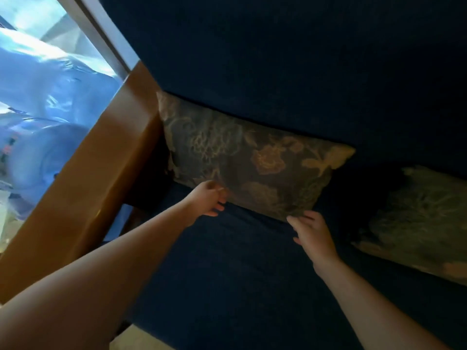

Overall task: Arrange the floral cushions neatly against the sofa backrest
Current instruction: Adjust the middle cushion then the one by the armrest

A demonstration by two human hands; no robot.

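Observation:
A floral cushion (250,157) in dull green and gold leans against the dark blue sofa backrest (290,59), tucked into the corner by the wooden armrest. My left hand (208,198) touches its lower left edge with fingers curled but apart. At the cushion's lower right corner, my right hand (312,234) rests with fingers spread on the fabric. A second floral cushion (419,218) lies further right on the seat, tilted, partly cut off by the frame edge.
The wooden armrest (96,178) runs diagonally along the left of the sofa. Beyond it hangs a bright blue curtain or sheet (43,104) beside a pale window frame (101,34). The dark blue seat (240,274) stretches beneath my arms.

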